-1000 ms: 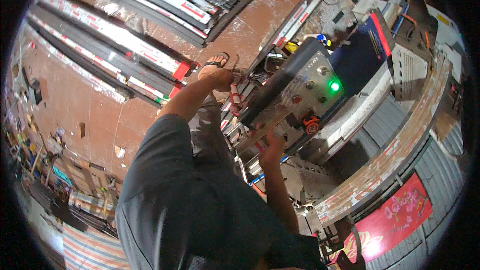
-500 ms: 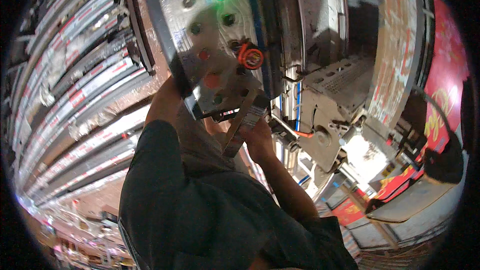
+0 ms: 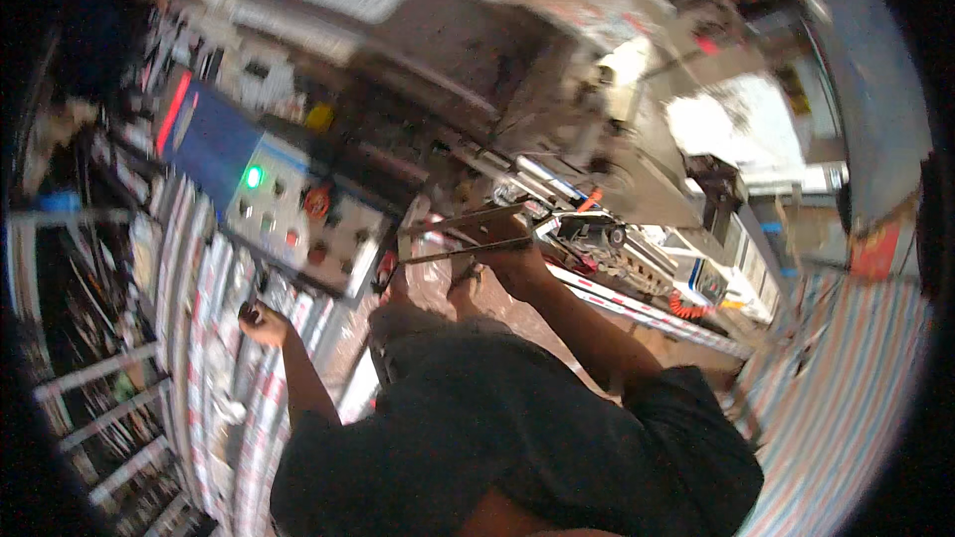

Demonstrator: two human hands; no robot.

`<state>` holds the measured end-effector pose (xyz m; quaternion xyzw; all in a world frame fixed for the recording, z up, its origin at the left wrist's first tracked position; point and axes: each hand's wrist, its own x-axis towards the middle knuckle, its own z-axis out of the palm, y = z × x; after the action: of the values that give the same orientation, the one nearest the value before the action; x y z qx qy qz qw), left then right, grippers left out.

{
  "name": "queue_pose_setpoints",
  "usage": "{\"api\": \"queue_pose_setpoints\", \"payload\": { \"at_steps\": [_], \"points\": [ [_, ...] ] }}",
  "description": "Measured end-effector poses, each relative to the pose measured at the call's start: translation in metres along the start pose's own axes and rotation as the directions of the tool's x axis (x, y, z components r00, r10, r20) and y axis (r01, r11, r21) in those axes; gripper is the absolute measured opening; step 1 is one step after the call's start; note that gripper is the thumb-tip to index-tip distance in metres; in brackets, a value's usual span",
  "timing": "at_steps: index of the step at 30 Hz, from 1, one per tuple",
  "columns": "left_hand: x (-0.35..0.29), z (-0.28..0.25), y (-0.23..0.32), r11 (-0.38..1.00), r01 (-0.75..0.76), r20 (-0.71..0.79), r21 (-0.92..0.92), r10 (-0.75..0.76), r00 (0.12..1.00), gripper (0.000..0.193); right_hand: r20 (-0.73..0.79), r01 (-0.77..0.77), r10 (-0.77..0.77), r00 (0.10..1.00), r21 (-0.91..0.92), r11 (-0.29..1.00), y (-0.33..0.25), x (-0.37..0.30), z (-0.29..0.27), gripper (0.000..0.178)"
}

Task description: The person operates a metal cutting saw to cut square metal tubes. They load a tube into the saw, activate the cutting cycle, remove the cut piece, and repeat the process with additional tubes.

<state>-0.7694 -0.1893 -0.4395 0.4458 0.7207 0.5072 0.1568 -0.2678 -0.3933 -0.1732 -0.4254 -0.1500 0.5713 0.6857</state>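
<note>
Right hand [image 3: 512,270] grips a channel-shaped piece [image 3: 485,229] near its right end, ahead of the torso; its left end sits near the corner of the control panel [image 3: 298,231], little room between. Left hand [image 3: 265,324] half-curled, seemingly empty, above wrapped bars [image 3: 199,308]. Machine [image 3: 637,179] crowds the right.

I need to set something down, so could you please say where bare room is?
The striped sheet beside the right sleeve looks bare, firmness unclear; also the control box's blue end, between red edge and green lamp. Crowded: long profiles behind the left hand, machine parts around the orange coiled hose.
</note>
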Motion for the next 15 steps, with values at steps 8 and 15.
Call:
{"api": "queue_pose_setpoints", "payload": {
  "at_steps": [8,15],
  "points": [
    [-0.176,0.074,0.443,0.562,-0.58,0.601,-0.589,0.785,0.151,0.04,-0.013,0.259,-0.281,0.96,-0.346,0.902,-0.09,-0.072,-0.12,0.064],
    [-0.326,0.129,0.588,0.056,-0.568,0.333,-0.821,0.855,-0.398,0.04,-0.3,0.434,-0.352,0.887,0.278,0.857,-0.163,-0.134,-0.174,0.077]
  ]
}}
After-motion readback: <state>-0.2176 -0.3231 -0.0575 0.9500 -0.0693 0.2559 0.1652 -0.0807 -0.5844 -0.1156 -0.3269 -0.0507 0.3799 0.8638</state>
